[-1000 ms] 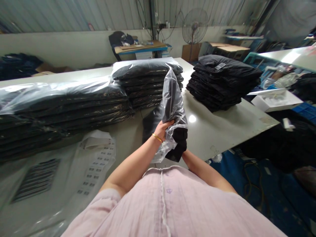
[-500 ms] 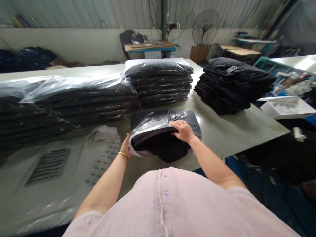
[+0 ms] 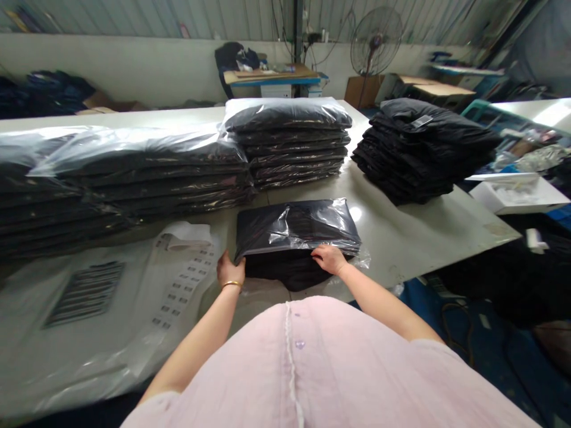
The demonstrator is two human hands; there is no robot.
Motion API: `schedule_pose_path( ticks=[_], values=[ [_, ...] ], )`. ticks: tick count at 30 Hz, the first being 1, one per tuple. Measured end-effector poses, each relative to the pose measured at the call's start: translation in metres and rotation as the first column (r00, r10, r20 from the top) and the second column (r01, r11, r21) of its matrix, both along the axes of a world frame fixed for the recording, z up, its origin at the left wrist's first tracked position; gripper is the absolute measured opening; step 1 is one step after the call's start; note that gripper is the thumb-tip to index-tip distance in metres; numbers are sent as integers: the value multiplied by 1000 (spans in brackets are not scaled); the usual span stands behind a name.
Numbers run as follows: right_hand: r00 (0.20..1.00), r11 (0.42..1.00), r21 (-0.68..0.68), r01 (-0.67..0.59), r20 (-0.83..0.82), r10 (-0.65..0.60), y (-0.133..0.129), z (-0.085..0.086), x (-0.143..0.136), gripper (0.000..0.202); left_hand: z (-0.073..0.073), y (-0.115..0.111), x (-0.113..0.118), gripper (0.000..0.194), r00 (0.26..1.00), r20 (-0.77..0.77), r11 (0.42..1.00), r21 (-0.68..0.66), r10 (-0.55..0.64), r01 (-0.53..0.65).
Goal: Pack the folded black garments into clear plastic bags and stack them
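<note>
A folded black garment [image 3: 281, 267] lies on the table in front of me, mostly inside a clear plastic bag [image 3: 294, 223]. Its near part bulges out of the bag's mouth, which faces me. My left hand [image 3: 231, 270], with a gold bangle at the wrist, grips the bag's near left corner, thumb on top. On the near side, right of the middle, my right hand [image 3: 329, 259] has its fingers pinched together at the bag's edge, over the black cloth. Loose clear film sticks out past the garment's right side.
Stacks of bagged black garments [image 3: 288, 139] stand behind and to the left. A pile of unbagged black garments [image 3: 423, 148] stands back right. Flat printed plastic bags [image 3: 134, 309] lie at the left. Beyond the table's right edge is a white box [image 3: 520, 193].
The bag's edge has come nearer to me and covers more of the garment. My right hand has moved toward me with it; my left hand has shifted slightly right.
</note>
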State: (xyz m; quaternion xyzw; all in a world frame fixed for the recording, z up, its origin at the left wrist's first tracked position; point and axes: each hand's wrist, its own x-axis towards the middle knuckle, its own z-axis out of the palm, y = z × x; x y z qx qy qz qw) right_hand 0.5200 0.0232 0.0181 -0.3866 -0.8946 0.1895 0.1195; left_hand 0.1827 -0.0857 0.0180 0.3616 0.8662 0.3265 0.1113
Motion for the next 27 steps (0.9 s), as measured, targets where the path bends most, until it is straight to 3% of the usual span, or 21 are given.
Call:
schedule_pose_path(
  ticks=[3,6,7,9,12,15,18,22,27],
  values=[
    [1000,997,72,-23,18,22,-1,-9,-12,31,11,3,23,67,964,-192,976,78,-185,203],
    [998,987,152,60,23,-64,2,-15,-23,48,19,6,48,52,868,-202,881,42,-454,471],
    [996,984,162,71,32,-78,4,-16,-26,53,20,7,57,46,814,-162,824,6,-558,567],
    [997,987,161,29,61,-39,8,-18,-30,63,17,9,72,38,655,-50,657,-77,-754,750],
    [992,984,159,-86,108,69,14,-19,-36,67,3,8,87,43,409,39,399,-155,-911,904],
    [989,980,182,-84,132,60,17,-22,-42,53,-15,5,94,68,289,2,280,-252,-957,926],
    [990,982,177,-58,140,34,19,-23,-48,47,-30,4,95,74,254,-17,243,-359,-967,901],
    [992,986,157,-51,125,32,15,-16,-49,42,-42,9,96,70,296,-16,276,-413,-955,868],
    [995,982,175,-71,75,58,-10,-7,-33,36,-56,16,100,63,467,106,378,-445,-878,812]
  ],
)
